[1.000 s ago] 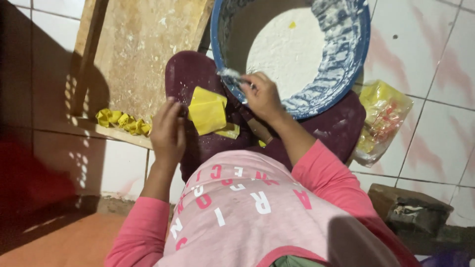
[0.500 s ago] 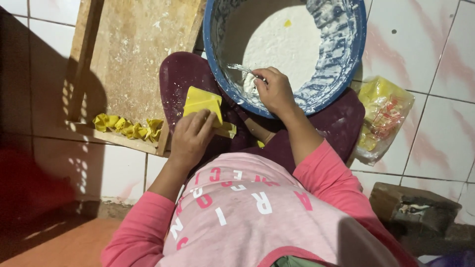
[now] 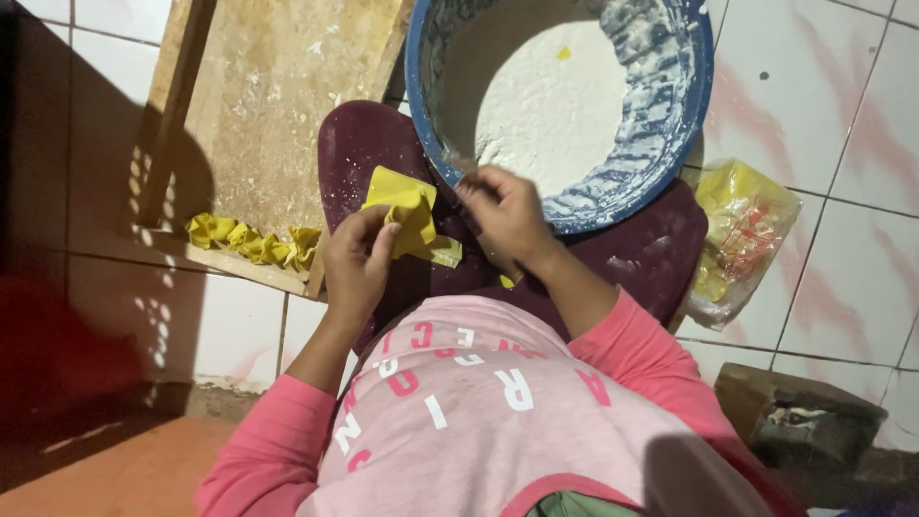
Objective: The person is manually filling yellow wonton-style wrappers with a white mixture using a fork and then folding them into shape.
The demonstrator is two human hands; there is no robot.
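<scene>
Both hands sit over my lap in the head view. My left hand is curled around a yellow dough square, fingers closed on its folded lower part while the upper flap stands free just beside the basin's near rim. My right hand is pinched shut on something thin and pale at the fingertips; I cannot tell what it is, as it is blurred. That hand rests right at the near rim of the blue basin, which holds white flour and stands on my dark maroon lap. On the near edge of the wooden board, to the left, lies a row of folded yellow dough pieces. A crumpled yellow plastic bag lies on the tiled floor to the right of the basin.
</scene>
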